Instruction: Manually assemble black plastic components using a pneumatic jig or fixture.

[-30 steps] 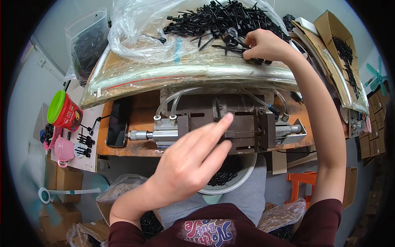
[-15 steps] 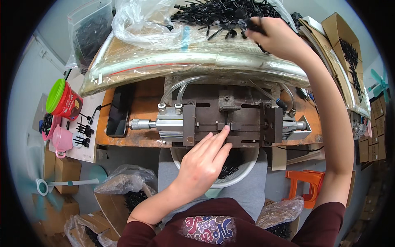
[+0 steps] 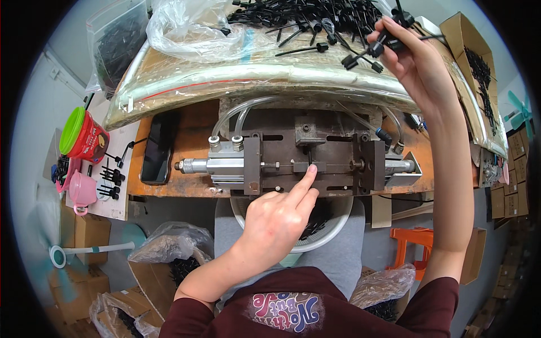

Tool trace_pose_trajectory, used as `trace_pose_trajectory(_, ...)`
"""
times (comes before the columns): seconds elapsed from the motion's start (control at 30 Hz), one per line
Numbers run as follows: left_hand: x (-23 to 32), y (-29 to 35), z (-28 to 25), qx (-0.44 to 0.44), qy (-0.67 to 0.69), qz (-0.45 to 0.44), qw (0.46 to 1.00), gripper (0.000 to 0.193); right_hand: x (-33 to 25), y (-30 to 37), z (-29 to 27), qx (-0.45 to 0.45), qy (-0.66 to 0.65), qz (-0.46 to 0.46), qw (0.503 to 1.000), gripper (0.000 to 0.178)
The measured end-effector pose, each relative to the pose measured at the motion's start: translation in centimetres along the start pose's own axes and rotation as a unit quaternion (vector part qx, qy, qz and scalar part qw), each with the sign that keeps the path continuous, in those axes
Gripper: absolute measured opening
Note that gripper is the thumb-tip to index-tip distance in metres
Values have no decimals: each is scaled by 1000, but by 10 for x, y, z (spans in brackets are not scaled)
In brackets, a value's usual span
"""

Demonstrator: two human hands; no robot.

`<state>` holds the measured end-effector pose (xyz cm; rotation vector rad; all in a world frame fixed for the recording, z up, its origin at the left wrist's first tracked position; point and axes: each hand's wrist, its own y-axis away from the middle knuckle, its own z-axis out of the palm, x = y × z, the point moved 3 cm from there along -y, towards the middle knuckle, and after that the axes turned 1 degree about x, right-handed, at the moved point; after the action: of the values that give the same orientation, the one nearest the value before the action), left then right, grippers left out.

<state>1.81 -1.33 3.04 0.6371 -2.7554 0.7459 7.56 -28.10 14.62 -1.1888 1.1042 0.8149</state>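
My left hand (image 3: 277, 221) rests at the front of a dark metal jig (image 3: 332, 124), its index finger stretched out. That fingertip touches a small block (image 3: 307, 167) in the jig's middle, where a thin dark stem runs back toward a grey clamp block (image 3: 309, 133). Raised at the upper right, my right hand (image 3: 420, 70) is closed around several black plastic parts (image 3: 375, 49) with knobbed heads and thin stems. Beyond the jig, a heap of similar black parts (image 3: 315, 16) lies on a plastic-wrapped cardboard tray (image 3: 186, 67). Part of the stem under my left fingertip is hidden.
Metal air cylinders (image 3: 225, 169) with clear hoses flank the jig. A phone (image 3: 158, 152), a red tub (image 3: 87, 138) and a pink cup (image 3: 83, 188) stand left. A white basket (image 3: 332, 239) of black pieces sits at my lap. An orange stool (image 3: 410, 242) is lower right.
My right hand has lifted away from the heap toward the right, carrying several black parts. The left hand stays at the jig, its other fingers now more curled beneath the pointing index finger.
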Motion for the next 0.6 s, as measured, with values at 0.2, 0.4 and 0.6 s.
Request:
trace_pose_trajectory(0.2,-1,-6,-26,171,268,-68,946,64,10,86,57,11,-88,107,990,23)
trace_pose_trajectory(0.4,2,5,-35,137,334,7,933,40,38,127,68,1,-181,184,966,25)
trace_pose_trajectory(0.6,4,17,-20,106,228,-23,968,37,44,139,42,94,-189,136,968,22)
